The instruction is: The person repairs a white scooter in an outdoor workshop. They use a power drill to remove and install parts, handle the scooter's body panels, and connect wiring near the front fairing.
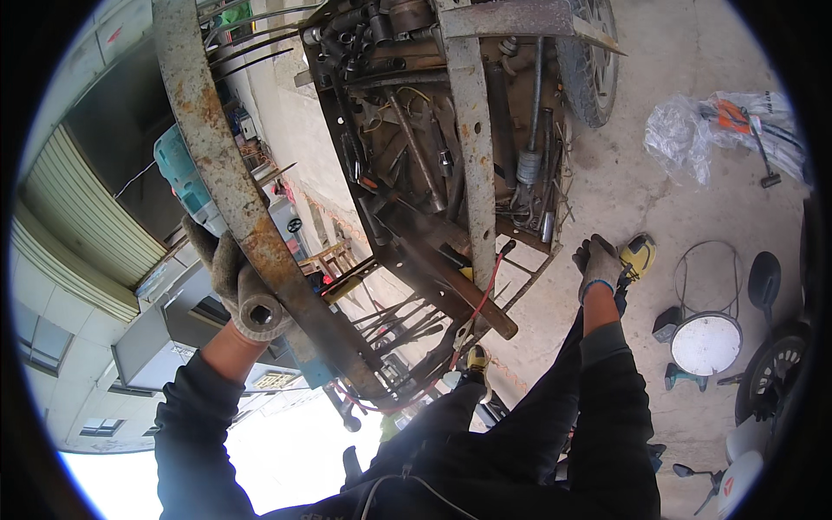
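— Head view first: where are the hands?

— Both are gloved in grey. The left hand (245,290) is raised, arm stretched up out of a black sleeve, fingers curled tight around a rusty steel bar (227,173) that runs slantwise across the upper left of the picture. A round socket end (260,314) shows just beside the palm; whether it belongs to the bar or to something gripped with it, I cannot tell.

— And the other?

— The right hand (599,267) is stretched forward and downward, forearm bare between glove and sleeve, fingers closed on a yellow power tool (639,255). Only one such tool is in its grasp.

— What lies around them?

— Between the two arms hangs one rusty metal rack (472,147), packed with wrenches and rods, too many and too tangled to count. One red cord (485,295) loops below it. Beyond the rack, one tyre (591,61). On the concrete floor (624,191): one crumpled plastic bag (680,134) and one white round lid (706,344).
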A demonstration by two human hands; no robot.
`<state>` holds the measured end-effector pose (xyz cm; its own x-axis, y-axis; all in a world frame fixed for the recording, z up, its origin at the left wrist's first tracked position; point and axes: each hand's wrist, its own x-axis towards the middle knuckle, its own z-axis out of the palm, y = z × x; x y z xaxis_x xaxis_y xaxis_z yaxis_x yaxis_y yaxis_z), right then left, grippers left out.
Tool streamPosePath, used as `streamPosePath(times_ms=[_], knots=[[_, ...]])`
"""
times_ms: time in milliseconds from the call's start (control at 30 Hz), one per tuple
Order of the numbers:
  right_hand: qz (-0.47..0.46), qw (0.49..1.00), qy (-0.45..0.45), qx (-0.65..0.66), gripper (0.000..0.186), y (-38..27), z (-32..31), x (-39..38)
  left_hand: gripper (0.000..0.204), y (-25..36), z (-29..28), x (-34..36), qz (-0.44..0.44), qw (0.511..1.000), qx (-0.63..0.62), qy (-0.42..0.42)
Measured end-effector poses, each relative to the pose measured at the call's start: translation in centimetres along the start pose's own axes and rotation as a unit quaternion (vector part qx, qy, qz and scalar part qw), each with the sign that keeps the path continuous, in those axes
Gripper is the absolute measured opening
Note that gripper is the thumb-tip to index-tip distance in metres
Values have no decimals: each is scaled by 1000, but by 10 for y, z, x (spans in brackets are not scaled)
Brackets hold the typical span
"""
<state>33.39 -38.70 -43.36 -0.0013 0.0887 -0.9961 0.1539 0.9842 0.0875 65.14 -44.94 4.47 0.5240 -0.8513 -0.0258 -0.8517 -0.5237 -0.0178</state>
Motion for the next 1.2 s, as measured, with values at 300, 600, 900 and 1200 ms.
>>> streamPosePath(times_ms=[300,600,900,1200], knots=[[1,1000,5,-6,33,13,-5,2,44,5,-14,10,240,947,197,-81],[7,1000,13,10,33,28,-10,4,49,-9,-12,-5,-28,997,-27,-62],[-290,946,-132,59,25,-86,68,-159,48,2,-11,14,225,962,130,-84],[-525,279,-473,-650,23,-75,253,-318,64,-9,3,9,215,976,-37,1]])
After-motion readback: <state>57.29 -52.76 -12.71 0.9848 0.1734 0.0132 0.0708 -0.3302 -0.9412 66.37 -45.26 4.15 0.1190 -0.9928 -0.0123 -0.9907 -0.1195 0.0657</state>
